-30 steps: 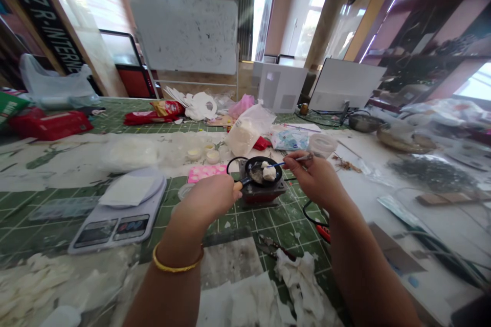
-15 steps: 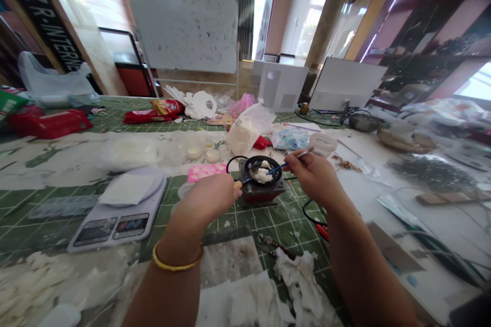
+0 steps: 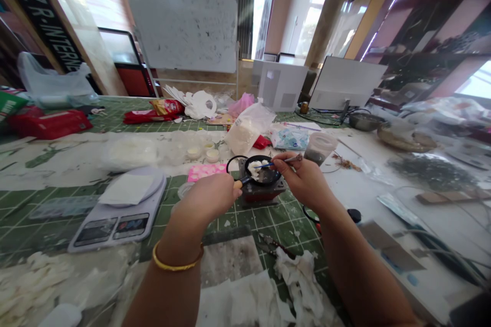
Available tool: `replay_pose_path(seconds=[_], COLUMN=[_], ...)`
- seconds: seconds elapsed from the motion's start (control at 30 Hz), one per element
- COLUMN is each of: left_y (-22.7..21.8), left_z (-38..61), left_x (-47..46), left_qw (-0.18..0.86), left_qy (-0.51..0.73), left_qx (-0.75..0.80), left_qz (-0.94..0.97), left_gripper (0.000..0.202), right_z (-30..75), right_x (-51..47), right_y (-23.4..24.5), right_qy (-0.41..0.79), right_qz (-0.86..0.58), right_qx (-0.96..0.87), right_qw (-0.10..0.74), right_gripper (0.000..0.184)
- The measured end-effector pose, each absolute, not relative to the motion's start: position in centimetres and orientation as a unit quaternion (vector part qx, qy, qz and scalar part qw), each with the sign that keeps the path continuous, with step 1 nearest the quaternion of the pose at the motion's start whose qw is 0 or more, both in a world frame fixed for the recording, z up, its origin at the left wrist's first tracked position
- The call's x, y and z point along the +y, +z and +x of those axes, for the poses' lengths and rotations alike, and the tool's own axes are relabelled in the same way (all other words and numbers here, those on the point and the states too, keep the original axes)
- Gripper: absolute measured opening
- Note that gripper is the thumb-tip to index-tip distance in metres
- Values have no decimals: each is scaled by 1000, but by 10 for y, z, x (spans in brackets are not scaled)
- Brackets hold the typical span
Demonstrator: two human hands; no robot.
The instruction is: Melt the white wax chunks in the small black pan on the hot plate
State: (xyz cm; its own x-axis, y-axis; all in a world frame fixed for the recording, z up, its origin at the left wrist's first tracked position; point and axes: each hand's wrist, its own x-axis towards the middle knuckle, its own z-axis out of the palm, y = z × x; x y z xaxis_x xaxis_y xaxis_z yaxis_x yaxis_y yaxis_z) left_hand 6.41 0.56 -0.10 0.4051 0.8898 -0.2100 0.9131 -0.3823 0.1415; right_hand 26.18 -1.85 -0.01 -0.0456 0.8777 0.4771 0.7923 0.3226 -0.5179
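Note:
My left hand (image 3: 215, 194) is closed round the wooden-ended handle of a small black frying pan (image 3: 274, 178). The pan rests on a small dark hot plate (image 3: 261, 195) with a red base. White soft lumps (image 3: 254, 168) lie in the left part of the pan. Pinched in my right hand (image 3: 299, 179) is a thin stick-like tool (image 3: 286, 161) with a blue lower part; its exact kind does not show. Its tip reaches the white lumps. A pink mould (image 3: 207, 171) with white-filled hollows lies behind my left hand.
A kitchen scale (image 3: 123, 209) bearing white paper stands on the left. Small cups (image 3: 212, 155), a bag of white material (image 3: 247, 130) and a clear plastic cup (image 3: 320, 148) are behind the pan. Pliers (image 3: 270, 242) and crumpled white tissue (image 3: 303, 276) lie in front.
My right hand has moved left with the tool, and the white lumps have shifted to the pan's left side. My left hand has stayed on the handle.

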Motion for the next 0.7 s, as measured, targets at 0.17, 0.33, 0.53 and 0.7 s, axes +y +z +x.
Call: replay_pose_path(seconds=[0.17,0.33,0.53,0.7], left_y=[-1,1,1,1], left_z=[64,64,64,65], left_x=[5,4,6,4], left_qw=[120,131,126,121], left_qy=[-49,-47,-53,-56], left_qx=[546,547,539,537], left_qz=[828,826,831,833], left_gripper=[35,39,37,38], right_z=[262,264,267,263], right_x=[-17,-16,-27,-31], right_y=[3,5,12,14], right_qy=[-1,0,-12,-2], right_qz=[-587,-601,-615,-605], right_qx=[-716,-720,-724,-733], right_qw=[378,347,313,311], right_gripper=[23,23,26,25])
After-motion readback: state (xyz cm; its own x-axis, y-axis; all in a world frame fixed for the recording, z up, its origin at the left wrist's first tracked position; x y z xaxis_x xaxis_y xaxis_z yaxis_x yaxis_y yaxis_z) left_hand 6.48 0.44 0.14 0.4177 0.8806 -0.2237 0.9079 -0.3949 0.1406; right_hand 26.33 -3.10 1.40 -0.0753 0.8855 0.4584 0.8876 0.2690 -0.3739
